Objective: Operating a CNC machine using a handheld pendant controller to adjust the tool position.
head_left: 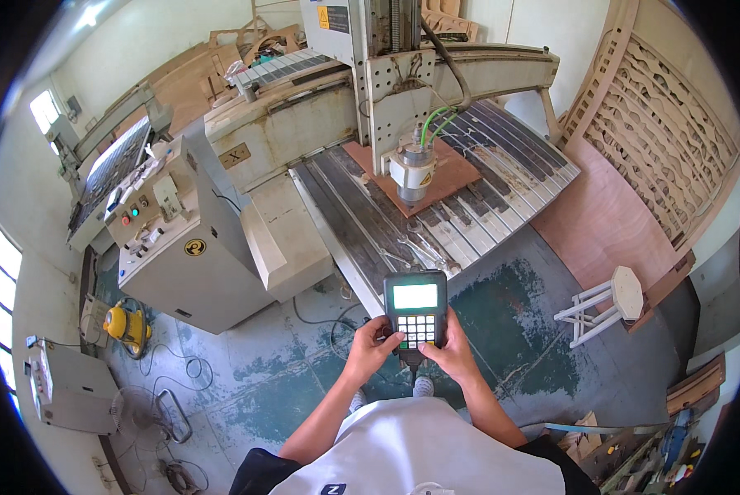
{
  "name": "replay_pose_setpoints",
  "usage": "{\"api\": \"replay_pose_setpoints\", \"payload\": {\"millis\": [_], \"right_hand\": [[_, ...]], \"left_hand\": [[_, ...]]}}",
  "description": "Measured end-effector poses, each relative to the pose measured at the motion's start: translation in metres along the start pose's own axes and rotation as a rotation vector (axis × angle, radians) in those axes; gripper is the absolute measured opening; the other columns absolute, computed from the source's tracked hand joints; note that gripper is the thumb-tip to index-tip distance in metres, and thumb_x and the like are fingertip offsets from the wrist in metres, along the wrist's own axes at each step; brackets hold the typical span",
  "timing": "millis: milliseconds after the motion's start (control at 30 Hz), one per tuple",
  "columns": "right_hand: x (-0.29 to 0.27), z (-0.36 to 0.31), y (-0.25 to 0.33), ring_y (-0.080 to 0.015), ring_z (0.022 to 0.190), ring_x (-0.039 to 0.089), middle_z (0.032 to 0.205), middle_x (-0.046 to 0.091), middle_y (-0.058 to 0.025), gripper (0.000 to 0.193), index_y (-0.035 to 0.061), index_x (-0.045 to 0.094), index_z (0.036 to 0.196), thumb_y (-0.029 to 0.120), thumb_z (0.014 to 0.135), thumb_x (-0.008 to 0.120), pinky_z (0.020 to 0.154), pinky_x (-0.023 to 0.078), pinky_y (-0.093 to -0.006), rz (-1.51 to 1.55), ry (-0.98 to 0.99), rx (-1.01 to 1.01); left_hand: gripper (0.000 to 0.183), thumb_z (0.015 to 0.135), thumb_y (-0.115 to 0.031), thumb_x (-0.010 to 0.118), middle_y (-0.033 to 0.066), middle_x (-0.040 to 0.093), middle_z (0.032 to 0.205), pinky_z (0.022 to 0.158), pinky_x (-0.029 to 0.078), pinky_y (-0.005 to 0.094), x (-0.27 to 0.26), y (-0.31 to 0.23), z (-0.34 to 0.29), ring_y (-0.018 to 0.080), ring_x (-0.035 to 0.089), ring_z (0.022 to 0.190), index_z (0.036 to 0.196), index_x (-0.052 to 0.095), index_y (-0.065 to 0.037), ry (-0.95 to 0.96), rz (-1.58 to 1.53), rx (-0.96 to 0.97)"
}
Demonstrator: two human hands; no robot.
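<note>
A black handheld controller (438, 289) with a lit screen and a keypad is held in front of my body. My left hand (368, 351) grips its left side, the thumb lying on the lower left keys. On the other side my right hand (454, 353) wraps round the edge, its thumb at the lower right keys. A cable drops from the controller's bottom end. Beyond it stands a CNC router's slotted bed (345, 214), with a reddish-brown board (457, 169) on it. The router's spindle (413, 175) hangs over that board, green hoses at its top.
Several wrenches (419, 246) lie on the bed's near end. A grey control cabinet (193, 264) with buttons stands at left, near a yellow machine (127, 323) and a fan (139, 412). Cables (190, 367) cross the floor. At right are a white stool (626, 293) and a cut-out wood panel (659, 124).
</note>
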State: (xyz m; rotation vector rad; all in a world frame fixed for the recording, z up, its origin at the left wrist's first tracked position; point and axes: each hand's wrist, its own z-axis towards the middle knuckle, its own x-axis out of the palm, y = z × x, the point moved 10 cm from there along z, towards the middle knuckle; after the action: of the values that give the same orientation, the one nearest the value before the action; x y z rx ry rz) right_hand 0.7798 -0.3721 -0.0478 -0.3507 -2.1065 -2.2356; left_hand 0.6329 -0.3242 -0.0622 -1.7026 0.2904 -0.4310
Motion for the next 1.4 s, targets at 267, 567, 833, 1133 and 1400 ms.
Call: {"api": "replay_pose_setpoints", "payload": {"millis": [267, 567, 833, 1133, 1400], "right_hand": [[0.0009, -0.0003, -0.0022, -0.0189, 0.113, 0.055, 0.122, 0.053, -0.0125, 0.079, -0.0004, 0.028, 0.144, -0.006, 0.075, 0.065, 0.098, 0.044, -0.0341, 0.013, -0.002, 0.007], [0.0029, -0.0008, -0.0012, -0.0188, 0.114, 0.054, 0.123, 0.053, -0.0121, 0.078, -0.0004, 0.028, 0.144, -0.006, 0.075, 0.064, 0.099, 0.044, -0.0343, 0.008, 0.002, 0.012], [0.0044, -0.0021, 0.0019, -0.0184, 0.114, 0.054, 0.123, 0.053, -0.0111, 0.077, -0.0005, 0.029, 0.143, -0.006, 0.076, 0.064, 0.099, 0.044, -0.0344, 0.016, 0.012, -0.014], [0.0018, -0.0018, -0.0015, -0.0191, 0.116, 0.052, 0.125, 0.052, -0.0118, 0.079, -0.0012, 0.029, 0.144, -0.005, 0.075, 0.065, 0.101, 0.042, -0.0343, -0.006, 0.021, -0.026], [-0.0013, -0.0033, -0.0059, -0.0190, 0.117, 0.052, 0.126, 0.052, -0.0121, 0.079, -0.0014, 0.028, 0.145, -0.006, 0.074, 0.064, 0.101, 0.041, -0.0340, -0.001, 0.006, -0.013]], "left_hand": [[0.029, 0.089, -0.007, 0.067, 0.0090, 0.067, 0.098, 0.081, 0.051, 0.0282, -0.0016, 0.0013, -0.0002, 0.0121, 0.062, 0.092, 0.112, 0.058, 0.008, -0.006, 0.011, -0.004], [0.029, 0.089, -0.007, 0.067, 0.0093, 0.067, 0.098, 0.081, 0.051, 0.0285, -0.0018, 0.0007, -0.0012, 0.0122, 0.062, 0.092, 0.112, 0.058, 0.008, -0.007, -0.012, 0.007], [0.029, 0.089, -0.007, 0.067, 0.0085, 0.067, 0.098, 0.082, 0.051, 0.0286, -0.0021, 0.0020, -0.0024, 0.0117, 0.062, 0.092, 0.112, 0.058, 0.008, -0.007, 0.008, 0.015], [0.031, 0.089, -0.008, 0.067, 0.0087, 0.067, 0.098, 0.081, 0.051, 0.0283, -0.0024, 0.0071, -0.0018, 0.0117, 0.062, 0.091, 0.113, 0.058, 0.008, 0.000, 0.026, 0.023], [0.029, 0.089, -0.007, 0.067, 0.0090, 0.067, 0.098, 0.080, 0.051, 0.0285, -0.0004, -0.0001, -0.0038, 0.0118, 0.062, 0.091, 0.112, 0.059, 0.008, -0.002, 0.031, 0.034]]}}
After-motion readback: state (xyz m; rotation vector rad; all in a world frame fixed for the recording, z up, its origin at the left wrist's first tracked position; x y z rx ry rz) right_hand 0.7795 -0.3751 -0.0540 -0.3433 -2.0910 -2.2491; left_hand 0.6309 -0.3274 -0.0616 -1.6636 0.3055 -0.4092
